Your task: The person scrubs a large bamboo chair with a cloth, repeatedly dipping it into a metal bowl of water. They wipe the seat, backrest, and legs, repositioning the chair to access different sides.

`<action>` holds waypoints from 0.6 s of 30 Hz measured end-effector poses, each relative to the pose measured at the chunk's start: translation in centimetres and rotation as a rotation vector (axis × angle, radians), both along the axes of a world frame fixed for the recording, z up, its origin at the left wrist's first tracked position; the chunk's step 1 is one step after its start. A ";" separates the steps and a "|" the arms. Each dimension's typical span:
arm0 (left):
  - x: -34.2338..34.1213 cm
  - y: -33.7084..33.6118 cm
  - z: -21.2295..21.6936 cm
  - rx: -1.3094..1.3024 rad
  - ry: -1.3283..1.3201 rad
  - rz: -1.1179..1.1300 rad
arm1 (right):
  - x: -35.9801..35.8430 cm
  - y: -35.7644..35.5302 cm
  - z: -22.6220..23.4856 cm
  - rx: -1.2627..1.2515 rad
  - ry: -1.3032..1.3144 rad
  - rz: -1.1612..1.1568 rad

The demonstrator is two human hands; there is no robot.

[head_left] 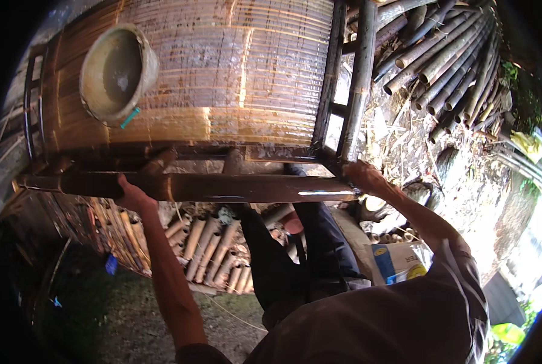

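A bamboo bench (271,79) with a wet, slatted top spreads out in front of me. Along its near side runs a thick, dark, glossy bamboo pole (240,187). My left hand (137,195) grips this pole toward its left part, the thumb showing on the near face and the other fingers mostly hidden. At the pole's right end, where it meets the side rail (361,79), my right hand (366,176) is closed on the corner of the frame. A round, pale basin (92,79) holding cloudy water stands on the slats at the far left, with a small green strip (130,117) beside it.
A pile of cut bamboo poles (459,54) lies at the far right. More short bamboo pieces (207,249) are stacked beneath the near pole, close to my legs. A printed sack (398,261) rests to the right of my legs.
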State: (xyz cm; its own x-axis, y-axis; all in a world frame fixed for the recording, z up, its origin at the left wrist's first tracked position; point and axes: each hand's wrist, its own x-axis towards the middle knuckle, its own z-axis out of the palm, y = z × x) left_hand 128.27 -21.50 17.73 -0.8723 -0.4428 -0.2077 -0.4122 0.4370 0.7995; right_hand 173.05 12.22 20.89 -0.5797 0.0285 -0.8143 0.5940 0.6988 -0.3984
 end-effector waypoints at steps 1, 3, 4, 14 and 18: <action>0.5 0.7 -0.4 0.036 -0.004 0.006 | 0.1 0.4 0.6 0.055 -0.144 0.049; 0.2 2.5 -1.7 0.139 0.002 0.009 | 5.1 1.7 -5.3 -0.277 0.429 -0.126; -0.1 2.0 -2.4 0.141 -0.023 0.001 | 4.5 1.7 -5.7 -0.252 0.264 -0.165; -1.0 -1.0 -3.0 0.264 -0.109 0.021 | 7.9 3.6 -3.3 -0.217 0.048 -0.524; -1.2 0.3 -2.7 0.298 -0.155 0.079 | 4.3 2.5 -9.7 -0.073 -0.012 0.079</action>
